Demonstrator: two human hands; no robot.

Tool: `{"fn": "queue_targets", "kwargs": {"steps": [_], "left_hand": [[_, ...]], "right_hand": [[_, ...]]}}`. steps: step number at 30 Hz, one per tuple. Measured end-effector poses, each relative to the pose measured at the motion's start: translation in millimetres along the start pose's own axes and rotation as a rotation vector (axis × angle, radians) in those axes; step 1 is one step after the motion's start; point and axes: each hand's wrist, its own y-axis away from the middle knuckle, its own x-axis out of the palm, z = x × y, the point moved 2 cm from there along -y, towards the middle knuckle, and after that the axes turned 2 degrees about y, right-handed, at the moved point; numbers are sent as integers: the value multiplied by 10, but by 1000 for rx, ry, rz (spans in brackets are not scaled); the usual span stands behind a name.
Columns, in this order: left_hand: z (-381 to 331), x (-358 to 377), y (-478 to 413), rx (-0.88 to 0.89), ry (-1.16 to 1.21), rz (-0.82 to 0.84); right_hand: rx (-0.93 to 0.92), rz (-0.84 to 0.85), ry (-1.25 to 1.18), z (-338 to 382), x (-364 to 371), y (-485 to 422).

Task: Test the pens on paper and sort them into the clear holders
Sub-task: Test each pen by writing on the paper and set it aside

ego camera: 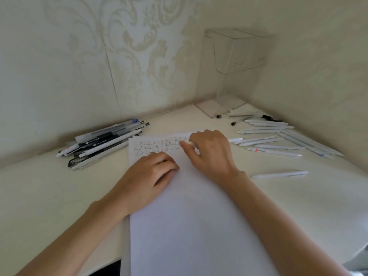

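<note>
Tabletop (pixel 59 196) carries the paper (pixel 199 226), on which the left hand (pixel 151 172) rests, loosely bent and holding nothing. Beyond the right hand (pixel 211 154), the nearer one, stand the clear holders (pixel 235 50) in the far right corner. Its fingers (pixel 184 146) pinch a white pen (pixel 190 143) at the top written rows; the little barrel that shows runs roughly left to right.

There is only one view, from the person's head. The camera looks forward and down at the paper (pixel 189 226), which lies near, just below it. Beyond the paper the view reaches up the wall (pixel 79 66). The wide lens bends the table (pixel 39 196) on both sides of the paper.
</note>
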Motion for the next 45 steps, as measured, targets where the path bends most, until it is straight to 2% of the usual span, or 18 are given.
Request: {"fn": "queue_targets", "kwargs": {"steps": [2, 7, 9, 12, 14, 15, 20, 23, 28, 33, 39, 45], "left_hand": [[7, 5, 0, 1, 0, -1], [8, 1, 6, -5, 0, -13], [5, -5, 7, -4, 1, -13], [1, -2, 0, 2, -6, -17], [2, 6, -2, 2, -6, -21], [4, 8, 0, 2, -6, -20], [0, 59, -6, 34, -85, 84], [-5, 55, -11, -8, -99, 146], [-89, 63, -161, -15, -181, 114], [-55, 151, -185, -5, -166, 68], [-53, 149, -183, -37, -161, 92], [-63, 144, -180, -50, -164, 110]], "right_hand": [[1, -16, -37, -34, 11, -8], [138, -277, -260, -108, -227, -68], [199, -314, -364, -101, -365, -86], [450, -234, -448, -94, -414, -68], [676, -90, -694, -52, -349, -59], [720, -35, -777, -20, -326, -61], [688, 135, -752, 9, -97, -109], [703, 232, -754, -97, 38, -177], [748, 213, -736, -146, 113, -231], [727, 230, -668, -174, 179, -176], [655, 291, -566, -156, 239, -183], [663, 275, -556, -167, 232, -168]]}}
